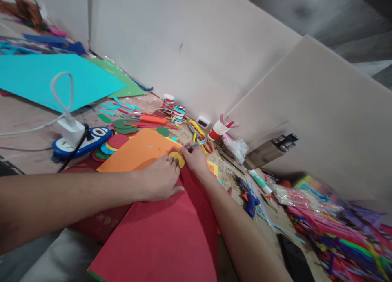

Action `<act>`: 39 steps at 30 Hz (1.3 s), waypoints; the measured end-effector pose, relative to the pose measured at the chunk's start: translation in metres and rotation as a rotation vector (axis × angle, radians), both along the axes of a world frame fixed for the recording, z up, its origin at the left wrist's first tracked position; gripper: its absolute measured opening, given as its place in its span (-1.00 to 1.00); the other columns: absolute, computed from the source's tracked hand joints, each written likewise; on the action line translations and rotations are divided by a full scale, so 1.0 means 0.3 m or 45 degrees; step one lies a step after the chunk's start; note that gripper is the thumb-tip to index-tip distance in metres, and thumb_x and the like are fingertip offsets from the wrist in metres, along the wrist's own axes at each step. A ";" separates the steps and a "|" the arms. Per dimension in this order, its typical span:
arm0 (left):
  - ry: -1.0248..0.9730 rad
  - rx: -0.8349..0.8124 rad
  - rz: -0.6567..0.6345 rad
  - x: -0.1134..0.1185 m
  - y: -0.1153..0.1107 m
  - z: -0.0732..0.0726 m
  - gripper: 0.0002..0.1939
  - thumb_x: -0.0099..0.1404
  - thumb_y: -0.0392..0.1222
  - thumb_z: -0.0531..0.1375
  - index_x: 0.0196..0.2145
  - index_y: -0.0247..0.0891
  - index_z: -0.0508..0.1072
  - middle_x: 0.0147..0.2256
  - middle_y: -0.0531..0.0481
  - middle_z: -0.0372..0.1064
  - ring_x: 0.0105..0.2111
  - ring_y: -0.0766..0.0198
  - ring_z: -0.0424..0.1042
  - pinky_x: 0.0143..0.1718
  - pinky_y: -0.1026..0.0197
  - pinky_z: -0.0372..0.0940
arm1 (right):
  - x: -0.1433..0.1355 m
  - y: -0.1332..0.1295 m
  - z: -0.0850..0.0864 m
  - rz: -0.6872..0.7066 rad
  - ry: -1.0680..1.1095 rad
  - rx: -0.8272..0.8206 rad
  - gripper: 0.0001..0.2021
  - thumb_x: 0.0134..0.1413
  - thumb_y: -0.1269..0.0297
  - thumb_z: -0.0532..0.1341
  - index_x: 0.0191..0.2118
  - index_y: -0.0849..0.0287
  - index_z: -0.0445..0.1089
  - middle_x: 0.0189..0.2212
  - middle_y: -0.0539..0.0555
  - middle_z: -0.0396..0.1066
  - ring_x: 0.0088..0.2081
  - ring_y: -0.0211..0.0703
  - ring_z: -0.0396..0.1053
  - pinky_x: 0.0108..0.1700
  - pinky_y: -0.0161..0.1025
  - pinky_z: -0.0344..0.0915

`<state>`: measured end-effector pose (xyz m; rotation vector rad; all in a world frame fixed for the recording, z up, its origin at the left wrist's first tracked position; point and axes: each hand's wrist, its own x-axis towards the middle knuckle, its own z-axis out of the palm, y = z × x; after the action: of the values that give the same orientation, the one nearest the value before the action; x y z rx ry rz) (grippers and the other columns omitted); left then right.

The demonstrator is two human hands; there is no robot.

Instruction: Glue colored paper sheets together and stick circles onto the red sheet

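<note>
We judge the tracing step in hand: our left hand (162,177) presses the yellow disc (177,158) flat on the red sheet (171,233), while our right hand (196,159) grips a pen (196,144) at its edge. Next calls for a steady disc

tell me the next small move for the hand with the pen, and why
Probably draw the pen on around the edge of the yellow circle. The left hand presses that circle flat on the red sheet, and the right hand has the pen in its grip close beside the circle. The picture is too small to show whether the tip touches the sheet.
</note>
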<state>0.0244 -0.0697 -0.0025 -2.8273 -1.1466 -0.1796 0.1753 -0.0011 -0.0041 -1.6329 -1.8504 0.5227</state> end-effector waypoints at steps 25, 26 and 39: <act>0.016 0.041 -0.046 -0.007 -0.001 0.011 -0.34 0.35 0.22 -0.07 -0.04 -0.46 0.49 -0.09 -0.37 0.45 -0.08 -0.06 0.37 -0.07 -0.01 0.18 | 0.067 -0.076 0.026 -0.075 -0.040 -0.028 -0.88 0.03 0.32 0.14 -0.47 0.16 0.36 -0.56 -0.04 0.40 -0.47 -0.23 0.34 -0.34 -0.30 0.21; 0.016 0.037 -0.047 -0.007 -0.001 0.012 -0.34 0.35 0.21 -0.07 -0.04 -0.46 0.49 -0.08 -0.37 0.44 -0.07 -0.07 0.37 -0.07 -0.02 0.18 | 0.067 -0.078 0.029 -0.081 -0.040 -0.028 -0.89 0.03 0.33 0.14 -0.47 0.16 0.36 -0.55 -0.04 0.40 -0.46 -0.22 0.35 -0.34 -0.30 0.21; 0.006 -0.097 0.002 -0.005 -0.010 0.023 -0.19 0.33 0.28 -0.08 0.08 -0.60 0.40 0.10 -0.54 0.29 0.14 -0.26 0.24 0.11 -0.15 0.07 | -0.041 -0.031 0.024 0.056 -0.052 0.058 -0.89 0.08 0.30 0.14 -0.40 0.16 0.37 -0.49 0.00 0.42 -0.41 -0.22 0.38 -0.30 -0.30 0.24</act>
<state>0.0229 -0.0727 0.0046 -2.8906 -1.1793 -0.1315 0.1629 -0.0105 0.0031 -1.5870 -1.9180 0.4661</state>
